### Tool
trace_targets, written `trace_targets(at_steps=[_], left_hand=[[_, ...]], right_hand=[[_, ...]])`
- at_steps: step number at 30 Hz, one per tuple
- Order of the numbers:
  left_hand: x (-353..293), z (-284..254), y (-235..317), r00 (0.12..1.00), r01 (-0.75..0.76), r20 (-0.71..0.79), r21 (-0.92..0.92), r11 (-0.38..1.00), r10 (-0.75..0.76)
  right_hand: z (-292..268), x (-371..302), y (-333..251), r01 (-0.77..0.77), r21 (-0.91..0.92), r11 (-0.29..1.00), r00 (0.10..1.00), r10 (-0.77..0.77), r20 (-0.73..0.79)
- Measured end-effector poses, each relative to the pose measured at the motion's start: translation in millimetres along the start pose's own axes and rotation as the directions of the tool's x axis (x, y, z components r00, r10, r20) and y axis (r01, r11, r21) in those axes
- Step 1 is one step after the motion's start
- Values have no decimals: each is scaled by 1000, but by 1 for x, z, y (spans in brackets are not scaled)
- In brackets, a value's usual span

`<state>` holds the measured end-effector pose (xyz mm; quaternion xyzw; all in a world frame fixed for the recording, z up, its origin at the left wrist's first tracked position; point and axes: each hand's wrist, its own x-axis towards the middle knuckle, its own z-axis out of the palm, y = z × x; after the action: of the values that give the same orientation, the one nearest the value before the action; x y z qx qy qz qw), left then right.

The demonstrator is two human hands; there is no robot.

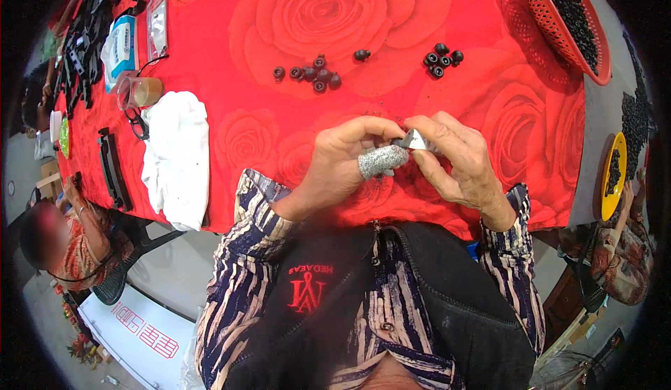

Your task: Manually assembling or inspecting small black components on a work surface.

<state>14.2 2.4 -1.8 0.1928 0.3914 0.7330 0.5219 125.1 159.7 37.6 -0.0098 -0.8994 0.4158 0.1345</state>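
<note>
My left hand [339, 156] is closed in a pinch around a small dark part [398, 141], mostly hidden by the fingers. A grey knitted finger sleeve [383, 161] covers the thumb of that hand. In my right hand [458, 158], a short silvery metal blade-like piece [415, 140] is pinched between thumb and fingers, its end meeting the dark part. Beyond my hands lie small round black parts: a cluster [320, 75] ahead of my left hand, a single one [361, 55], and another cluster [438, 61] ahead of my right hand.
A red basket [594, 61] of black parts tilts at the far right; a yellow plate [608, 198] sits below it. Leftward are a white cloth [178, 159], a cup [145, 91], a tissue pack [122, 47] and black strips [80, 54]. People sit at both sides.
</note>
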Motion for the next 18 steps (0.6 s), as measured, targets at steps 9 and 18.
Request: trace_targets(at_steps=[9,18], left_hand=[[-1,1,0,999,0,-50,87,996,4],[1,1,-4,994,-104,-20,81,991,106]], right_hand=[[2,-1,3,-16,13,1000,1000,16,-9],[-2,-1,-2,-124,138,983,989,133,-58]])
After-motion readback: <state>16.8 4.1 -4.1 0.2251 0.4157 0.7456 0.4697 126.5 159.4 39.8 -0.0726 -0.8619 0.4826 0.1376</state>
